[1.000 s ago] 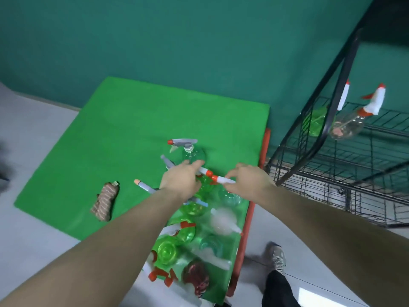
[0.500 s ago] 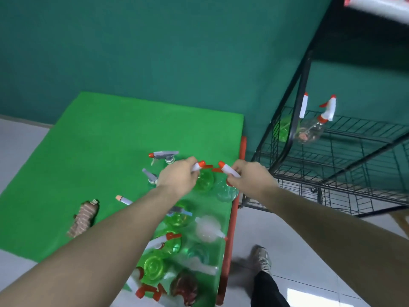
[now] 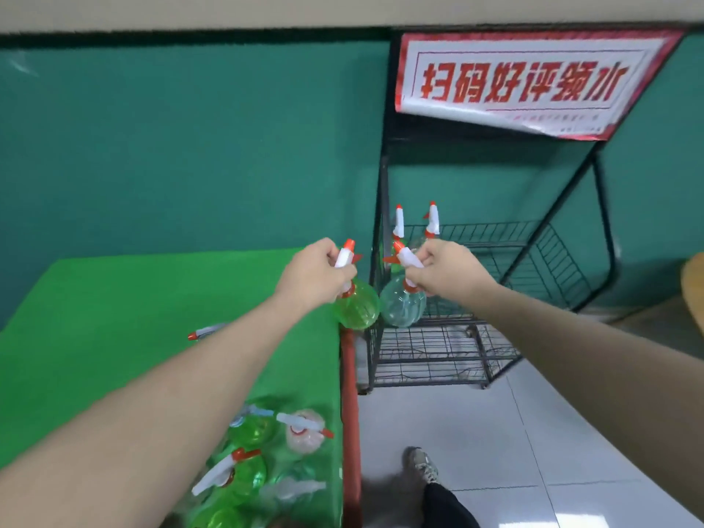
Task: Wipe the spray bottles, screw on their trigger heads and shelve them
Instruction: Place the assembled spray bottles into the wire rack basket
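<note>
My left hand (image 3: 314, 274) grips the white trigger head of a green spray bottle (image 3: 357, 308), which hangs in the air at the table's right edge. My right hand (image 3: 444, 268) grips the trigger head of a clear bluish spray bottle (image 3: 403, 306) just in front of the black wire shelf (image 3: 495, 238). The two bottles hang side by side, almost touching. Two more bottles with white and orange heads (image 3: 432, 222) stand on the shelf behind my right hand.
Several other spray bottles (image 3: 247, 432) lie on the green cloth table (image 3: 114, 318) near its front right corner. A loose trigger head (image 3: 205, 331) lies further back. A red table edge (image 3: 348, 375) borders white floor tiles. A red and white sign (image 3: 514, 81) tops the shelf.
Both hands have lifted their bottles off the table and carried them right toward the shelf. The view has tilted up, so the sign now shows.
</note>
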Demonstrator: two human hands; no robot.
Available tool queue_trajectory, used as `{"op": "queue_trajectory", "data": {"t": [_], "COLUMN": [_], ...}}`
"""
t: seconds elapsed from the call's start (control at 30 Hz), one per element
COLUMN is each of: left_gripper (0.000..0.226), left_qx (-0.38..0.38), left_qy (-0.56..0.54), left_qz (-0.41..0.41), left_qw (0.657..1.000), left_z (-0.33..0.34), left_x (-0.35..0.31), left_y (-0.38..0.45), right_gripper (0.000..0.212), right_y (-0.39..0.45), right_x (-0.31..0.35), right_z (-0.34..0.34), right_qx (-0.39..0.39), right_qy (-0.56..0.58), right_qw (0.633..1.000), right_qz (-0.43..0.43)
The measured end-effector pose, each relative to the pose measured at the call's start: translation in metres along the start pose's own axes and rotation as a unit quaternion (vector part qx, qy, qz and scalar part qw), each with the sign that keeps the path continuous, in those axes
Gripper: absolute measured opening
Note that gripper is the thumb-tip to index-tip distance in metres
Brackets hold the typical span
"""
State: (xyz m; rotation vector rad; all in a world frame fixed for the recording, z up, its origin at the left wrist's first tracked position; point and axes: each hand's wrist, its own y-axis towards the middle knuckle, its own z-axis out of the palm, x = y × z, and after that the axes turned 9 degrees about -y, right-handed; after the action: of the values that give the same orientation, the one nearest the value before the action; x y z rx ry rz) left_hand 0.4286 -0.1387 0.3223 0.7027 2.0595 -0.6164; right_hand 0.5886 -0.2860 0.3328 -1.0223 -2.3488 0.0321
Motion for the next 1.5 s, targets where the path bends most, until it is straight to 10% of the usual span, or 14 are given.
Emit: {"op": "queue_trajectory", "data": {"t": [0.5, 1.5], "left_gripper": [0.02, 0.036], "left_qx": [0.019, -0.057], "left_qy": [-0.045, -0.049], "left_qz": [0.001, -0.229], "left_qw": [0.999, 0.971], "left_z": [0.149, 0.226], "left_x": [-0.113, 0.001], "left_y": [0.093, 0.213], "right_gripper": [0.016, 0.047], "right_y": [0.086, 0.238], "right_x": [-0.133, -0.172], "right_z": [-0.08, 0.039], "right_qx": [-0.039, 0.1], "right_qy": [0.11, 0.223], "right_qw": [0.991, 0.968], "right_qz": [0.062, 0.053]}}
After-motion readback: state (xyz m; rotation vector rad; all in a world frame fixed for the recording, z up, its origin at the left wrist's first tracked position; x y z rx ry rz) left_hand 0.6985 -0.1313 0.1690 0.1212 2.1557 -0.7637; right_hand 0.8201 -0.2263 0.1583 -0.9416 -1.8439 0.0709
